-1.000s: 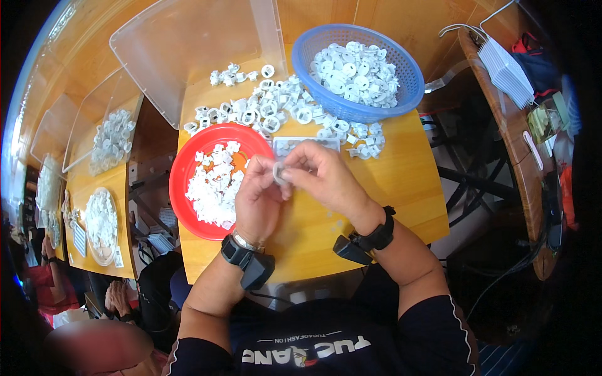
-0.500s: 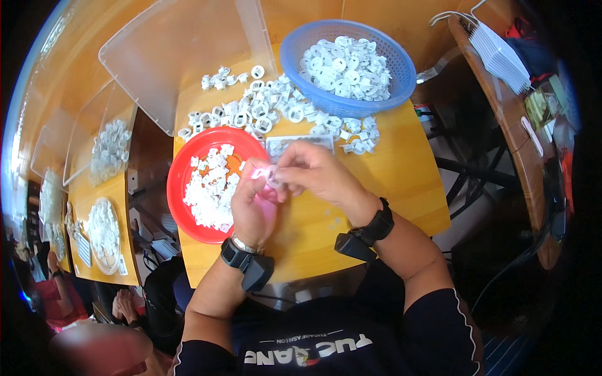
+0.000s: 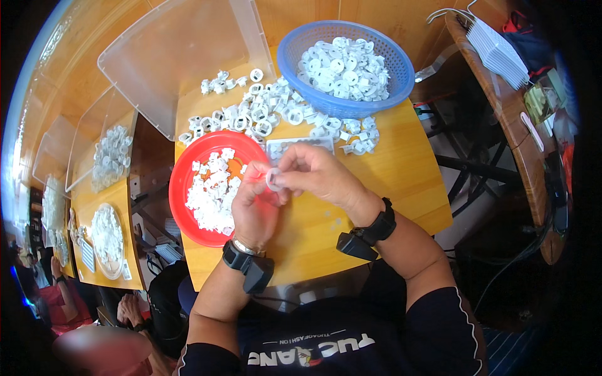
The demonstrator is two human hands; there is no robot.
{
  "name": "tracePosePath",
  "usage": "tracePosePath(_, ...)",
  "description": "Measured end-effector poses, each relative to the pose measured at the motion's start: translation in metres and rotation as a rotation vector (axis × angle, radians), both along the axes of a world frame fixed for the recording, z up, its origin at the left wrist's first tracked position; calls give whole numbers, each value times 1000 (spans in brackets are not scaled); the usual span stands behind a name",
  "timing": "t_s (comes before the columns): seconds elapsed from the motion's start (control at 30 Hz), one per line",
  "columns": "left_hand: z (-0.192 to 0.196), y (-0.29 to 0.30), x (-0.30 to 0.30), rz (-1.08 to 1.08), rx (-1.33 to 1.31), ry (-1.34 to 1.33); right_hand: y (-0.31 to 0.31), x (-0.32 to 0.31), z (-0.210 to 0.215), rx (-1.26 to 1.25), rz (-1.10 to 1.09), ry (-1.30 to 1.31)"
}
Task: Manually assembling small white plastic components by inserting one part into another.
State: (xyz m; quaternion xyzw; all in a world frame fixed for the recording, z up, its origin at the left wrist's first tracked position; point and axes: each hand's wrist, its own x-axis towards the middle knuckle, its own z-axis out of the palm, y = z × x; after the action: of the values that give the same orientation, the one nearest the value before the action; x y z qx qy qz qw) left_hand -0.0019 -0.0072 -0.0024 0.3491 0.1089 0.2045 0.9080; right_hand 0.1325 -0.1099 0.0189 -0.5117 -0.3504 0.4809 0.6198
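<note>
Between my two hands is a small round white plastic part (image 3: pixel 273 179). My left hand (image 3: pixel 256 203) grips it from the left with closed fingers. My right hand (image 3: pixel 316 174) pinches its right side with thumb and forefinger. Just left of my hands sits a red round tray (image 3: pixel 177 188) with many small white plastic pieces (image 3: pixel 213 200) in it. Behind my hands lies a shallow clear box (image 3: pixel 295 143) of small grey-white round pieces, partly hidden by my right hand. Loose white round parts (image 3: pixel 251 109) spread over the table beyond the tray.
A blue mesh basket (image 3: pixel 288 78) heaped with white round parts stands at the back. A clear plastic bin (image 3: pixel 182 56) leans at the back left of the wooden table (image 3: pixel 401 182). At left, other people sit by another table (image 3: pixel 119 207). A wooden ledge (image 3: pixel 495 113) runs along the right.
Both hands stay nearly in place, still on the white part, which now shows its ring shape more face-on. The pinkish glare on my left hand has faded. The view has shifted slightly.
</note>
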Motion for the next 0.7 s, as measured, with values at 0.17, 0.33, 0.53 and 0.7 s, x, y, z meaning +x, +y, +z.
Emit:
tracePosePath(0.17,5,-7,1,56,89,52,-3,4,5,-27,-1,36)
tracePosePath(0.33,7,-8,3,105,111,24,8,-9,-11,133,-107,57)
tracePosePath(0.53,4,-3,3,131,-32,7,8,-20,-4,265,-337,-477)
tracePosePath(0.7,3,-1,2,116,-24,-41,7,-23,1,313,-394,-779)
